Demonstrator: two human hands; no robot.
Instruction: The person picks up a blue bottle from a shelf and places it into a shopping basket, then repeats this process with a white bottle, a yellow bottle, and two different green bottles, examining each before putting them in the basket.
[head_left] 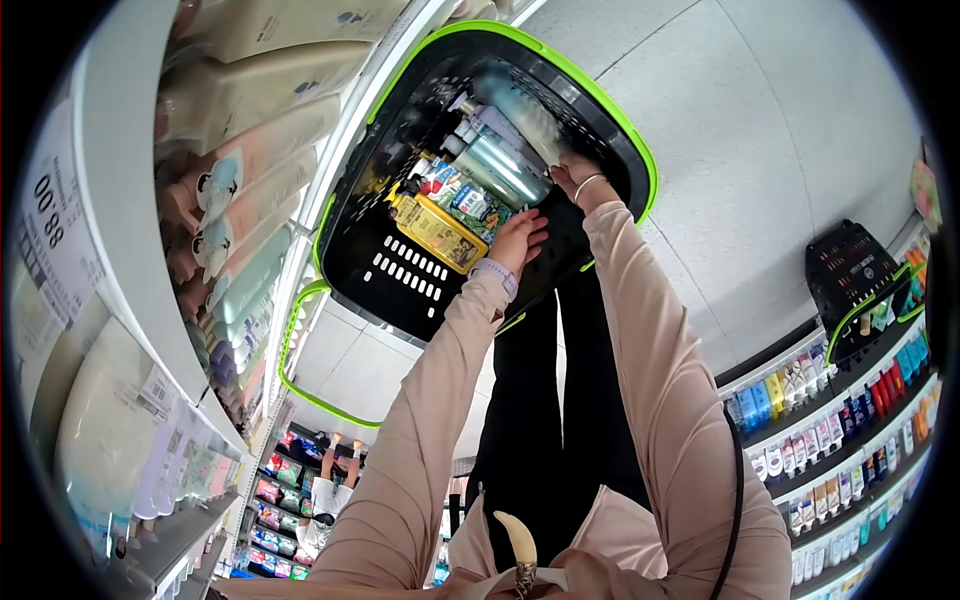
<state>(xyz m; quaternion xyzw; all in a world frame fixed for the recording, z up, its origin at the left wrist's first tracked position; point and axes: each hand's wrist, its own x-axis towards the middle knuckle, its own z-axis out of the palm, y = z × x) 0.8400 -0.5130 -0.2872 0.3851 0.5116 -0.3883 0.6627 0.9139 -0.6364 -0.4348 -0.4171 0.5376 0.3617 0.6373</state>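
Note:
A black shopping basket (600, 125) with a bright green rim holds several bottles and packs. My right hand (577, 178) is inside it, fingers curled at the lower end of a blurred, pale translucent bottle (520, 112). My left hand (521, 240) is low in the basket with its fingers stretched out and apart, near the silvery teal bottle (500, 168) and a green printed pack (467, 200). To its left lies a yellow pump bottle (436, 230). Partly covered lilac-toned bottles (485, 128) lie behind the teal one.
Shelves of large bottles (250, 190) with price tags (55, 215) stand close on my left. A second black basket (852, 280) is at the right, beside curved shelves of tubes (800, 440). Another person (325, 500) is at the lower left. Pale floor tiles (720, 110) show beyond the basket.

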